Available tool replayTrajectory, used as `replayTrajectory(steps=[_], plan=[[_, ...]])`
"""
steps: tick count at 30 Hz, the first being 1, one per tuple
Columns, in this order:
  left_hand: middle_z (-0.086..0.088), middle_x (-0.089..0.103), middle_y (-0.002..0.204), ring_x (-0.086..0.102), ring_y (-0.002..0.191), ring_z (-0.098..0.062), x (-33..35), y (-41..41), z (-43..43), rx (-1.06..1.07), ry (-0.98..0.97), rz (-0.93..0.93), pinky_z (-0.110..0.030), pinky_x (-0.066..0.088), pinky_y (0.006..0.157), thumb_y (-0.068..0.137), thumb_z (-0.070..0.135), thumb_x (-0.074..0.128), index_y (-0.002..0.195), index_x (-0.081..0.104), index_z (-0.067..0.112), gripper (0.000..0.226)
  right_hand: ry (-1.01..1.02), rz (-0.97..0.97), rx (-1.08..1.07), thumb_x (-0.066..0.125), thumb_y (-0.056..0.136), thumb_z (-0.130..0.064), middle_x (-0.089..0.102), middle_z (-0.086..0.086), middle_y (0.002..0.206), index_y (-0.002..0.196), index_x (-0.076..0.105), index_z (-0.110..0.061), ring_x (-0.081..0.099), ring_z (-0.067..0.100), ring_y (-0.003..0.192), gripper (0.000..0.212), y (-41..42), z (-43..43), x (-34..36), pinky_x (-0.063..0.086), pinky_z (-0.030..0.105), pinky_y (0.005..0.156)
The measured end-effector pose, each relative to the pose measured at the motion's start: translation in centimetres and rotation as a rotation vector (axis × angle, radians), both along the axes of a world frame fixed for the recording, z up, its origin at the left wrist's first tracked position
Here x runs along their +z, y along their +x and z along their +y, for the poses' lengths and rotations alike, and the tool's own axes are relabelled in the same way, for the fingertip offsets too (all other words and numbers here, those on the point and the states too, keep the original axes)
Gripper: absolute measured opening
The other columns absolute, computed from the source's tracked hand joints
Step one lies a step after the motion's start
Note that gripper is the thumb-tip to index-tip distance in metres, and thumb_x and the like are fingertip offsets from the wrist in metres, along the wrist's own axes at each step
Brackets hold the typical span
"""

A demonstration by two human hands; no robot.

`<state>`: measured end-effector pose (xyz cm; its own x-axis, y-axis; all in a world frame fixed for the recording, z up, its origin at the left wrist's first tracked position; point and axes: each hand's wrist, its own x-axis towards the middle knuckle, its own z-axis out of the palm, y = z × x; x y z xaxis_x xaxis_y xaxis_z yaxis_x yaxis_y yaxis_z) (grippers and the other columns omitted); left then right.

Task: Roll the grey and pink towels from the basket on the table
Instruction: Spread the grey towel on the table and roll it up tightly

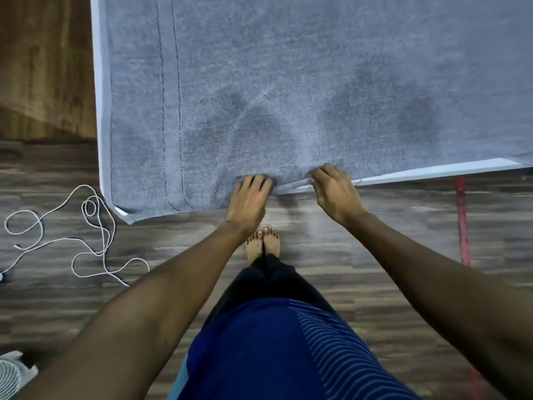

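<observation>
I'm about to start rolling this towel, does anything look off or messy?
The grey terry towel has darker blotchy patches near both hands, possibly damp or brushed pile. A tangled white cord lies loose on the wooden floor to the left.

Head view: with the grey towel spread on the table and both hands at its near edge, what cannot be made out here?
- Basket and pink towel: outside the head view.
- Grey towel: far and right parts cut off by the frame.
- Table: covered by the towel; only its white rim shows.
- Left hand and right hand: fingertips buried in the cloth, so the grip is unclear.
</observation>
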<state>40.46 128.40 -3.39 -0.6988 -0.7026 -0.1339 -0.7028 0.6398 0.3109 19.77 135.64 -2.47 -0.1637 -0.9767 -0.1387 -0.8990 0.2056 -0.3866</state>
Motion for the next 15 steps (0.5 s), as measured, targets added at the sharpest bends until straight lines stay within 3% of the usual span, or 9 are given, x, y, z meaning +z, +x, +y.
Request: replayTrajectory(steps=[4,7,10,15], plan=[[-0.013,0.066,0.106,0.059,0.099,-0.033,0.1,0.8,-1.0,0.028,0.1,0.141,-0.044,0.052,0.08,0.082,-0.007,0.056,0.121,0.06,0.006,0.041,0.014,0.05,-0.101,0.052,0.095,-0.017,0.058,0.01,0.11,0.113,0.063,-0.013,0.051,0.031,0.104,0.022,1.1,-0.3,0.0,0.037,0.043,0.089],[-0.013,0.066,0.098,0.063,0.085,-0.028,1.1,1.3,-1.2,0.083,0.228,0.277,-0.035,0.049,0.069,0.089,-0.002,0.053,0.119,0.056,0.006,0.031,-0.007,0.079,-0.116,0.062,0.087,-0.018,0.054,0.008,0.116,0.12,0.059,-0.018,0.048,0.029,0.109,0.033,2.9,-0.3,0.2,0.036,0.042,0.092],[-0.003,0.062,0.083,0.058,0.068,-0.018,2.1,1.6,-1.5,0.119,0.289,0.343,-0.024,0.04,0.059,0.089,0.001,0.054,0.109,0.053,0.009,0.021,-0.022,0.01,-0.047,0.073,0.078,-0.02,0.057,0.008,0.112,0.116,0.059,-0.016,0.051,0.029,0.103,0.041,5.4,-0.8,0.3,0.042,0.04,0.087],[0.003,0.06,0.093,0.058,0.079,-0.016,2.5,1.8,-2.2,0.121,0.323,0.367,-0.026,0.045,0.069,0.09,0.005,0.058,0.1,0.061,0.01,0.012,-0.093,-0.004,-0.028,0.066,0.085,-0.018,0.066,0.001,0.1,0.102,0.066,-0.016,0.055,0.025,0.094,0.017,7.2,-2.1,0.2,0.045,0.039,0.08]])
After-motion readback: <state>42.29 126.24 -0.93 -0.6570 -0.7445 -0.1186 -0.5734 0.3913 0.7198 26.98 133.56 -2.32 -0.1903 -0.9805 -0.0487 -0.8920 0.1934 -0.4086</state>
